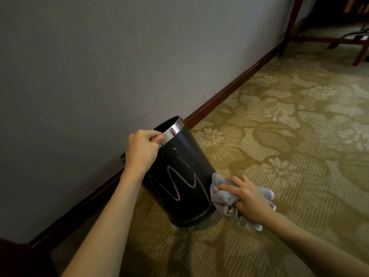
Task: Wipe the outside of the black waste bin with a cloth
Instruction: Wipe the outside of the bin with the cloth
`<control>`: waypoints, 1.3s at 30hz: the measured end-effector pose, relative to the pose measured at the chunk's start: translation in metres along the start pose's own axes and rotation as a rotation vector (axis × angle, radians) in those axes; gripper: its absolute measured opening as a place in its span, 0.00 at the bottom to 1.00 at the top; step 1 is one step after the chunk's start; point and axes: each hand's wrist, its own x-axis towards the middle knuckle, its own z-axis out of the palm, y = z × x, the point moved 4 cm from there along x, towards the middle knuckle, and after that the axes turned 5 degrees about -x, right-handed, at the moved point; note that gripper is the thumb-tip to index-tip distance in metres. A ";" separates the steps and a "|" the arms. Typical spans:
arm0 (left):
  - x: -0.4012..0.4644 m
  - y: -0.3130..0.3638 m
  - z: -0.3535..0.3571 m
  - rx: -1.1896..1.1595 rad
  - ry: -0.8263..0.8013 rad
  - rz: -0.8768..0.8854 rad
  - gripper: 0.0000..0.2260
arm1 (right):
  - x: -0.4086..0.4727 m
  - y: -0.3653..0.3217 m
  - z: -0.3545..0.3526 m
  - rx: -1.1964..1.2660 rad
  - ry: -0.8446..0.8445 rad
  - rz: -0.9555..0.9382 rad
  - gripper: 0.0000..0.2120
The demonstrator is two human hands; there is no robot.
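Note:
A black waste bin (185, 156) with a shiny metal rim stands on the carpet close to the wall, tilted slightly. White zigzag scribbles mark its side facing me. My left hand (141, 150) grips the metal rim at the bin's left top edge. My right hand (247, 196) is closed on a crumpled grey cloth (219, 194), which touches the lower right side of the bin near its base. Part of the cloth trails behind my hand on the floor.
A grey wall (99, 66) with a dark wooden skirting board (229, 90) runs behind the bin. Patterned yellow-green carpet (289, 126) spreads to the right. Wooden furniture legs (289, 25) and a chair base stand at the top right.

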 end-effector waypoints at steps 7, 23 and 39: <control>-0.014 0.021 0.017 0.050 -0.042 0.067 0.07 | 0.054 -0.027 -0.048 0.223 0.356 0.049 0.23; -0.003 0.006 0.002 0.042 0.061 0.038 0.07 | -0.004 -0.029 0.001 -0.117 0.198 -0.095 0.24; -0.007 0.020 0.018 0.008 -0.029 0.027 0.06 | 0.075 -0.059 -0.063 0.116 0.542 0.073 0.22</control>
